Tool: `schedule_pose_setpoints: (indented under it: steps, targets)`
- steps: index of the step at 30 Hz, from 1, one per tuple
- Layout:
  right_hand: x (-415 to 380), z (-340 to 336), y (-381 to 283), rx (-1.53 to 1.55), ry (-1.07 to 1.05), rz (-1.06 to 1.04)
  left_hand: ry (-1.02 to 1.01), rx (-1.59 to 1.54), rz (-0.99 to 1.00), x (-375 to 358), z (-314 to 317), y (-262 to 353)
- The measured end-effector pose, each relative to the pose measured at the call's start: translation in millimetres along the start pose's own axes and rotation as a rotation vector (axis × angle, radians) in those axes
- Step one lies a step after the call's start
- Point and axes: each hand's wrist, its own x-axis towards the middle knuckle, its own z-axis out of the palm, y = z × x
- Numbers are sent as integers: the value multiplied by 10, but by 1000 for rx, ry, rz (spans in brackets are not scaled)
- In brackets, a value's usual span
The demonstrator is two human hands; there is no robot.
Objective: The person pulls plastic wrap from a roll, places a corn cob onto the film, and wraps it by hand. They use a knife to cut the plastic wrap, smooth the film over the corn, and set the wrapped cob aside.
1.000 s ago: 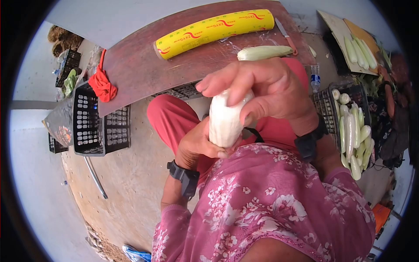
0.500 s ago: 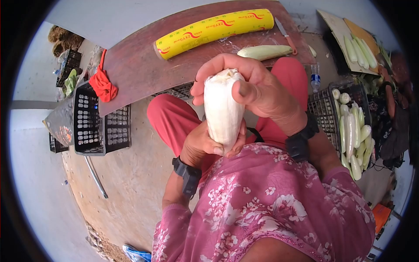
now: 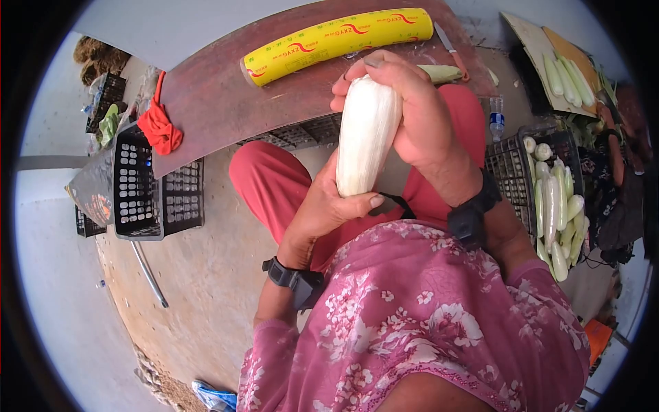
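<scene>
Between my two hands is a pale zucchini [image 3: 369,134], tilted, its whitish surface showing fine lengthwise wrinkles like clinging film. My left hand [image 3: 329,209] is wrapped round its lower end, with the thumb across the front. At the upper end, my right hand [image 3: 427,120] curls over the tip and along the side; some of its fingers are hidden behind. Past my right hand, a second zucchini [image 3: 441,73] lies on the reddish-brown table [image 3: 206,113], partly covered from sight. A yellow roll of film [image 3: 336,44] rests along the table's far side.
A knife [image 3: 451,52] lies near the table's right end. At right stand a black crate [image 3: 504,161] with several zucchini and a bottle [image 3: 496,120]. More zucchini [image 3: 568,80] lie on a board behind. A red cloth [image 3: 160,128] hangs at left above another crate [image 3: 161,185].
Both hands have raised the zucchini up and slightly right. It leans more, its rough-looking top end has turned from view, and my right hand now covers more of the zucchini on the table.
</scene>
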Motion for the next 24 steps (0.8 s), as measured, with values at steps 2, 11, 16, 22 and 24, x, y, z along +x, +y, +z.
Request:
schedule_pose_setpoints:
  steps: [2, 11, 16, 22, 24]
  targets:
    - [49, -46, 30, 39, 13, -1, 25, 64, 57, 20, 7, -7]
    - [356, -478, 35, 462, -167, 235, -117, -407, 22, 72, -26, 80]
    - [270, -242, -76, 384, -86, 219, -215, -617, 21, 94, -38, 77]
    - [239, -218, 4, 311, -192, 100, -267, -655, 15, 96, -57, 45]
    - [242, -188, 18, 220, -151, 44, -277, -664, 7, 97, -47, 44]
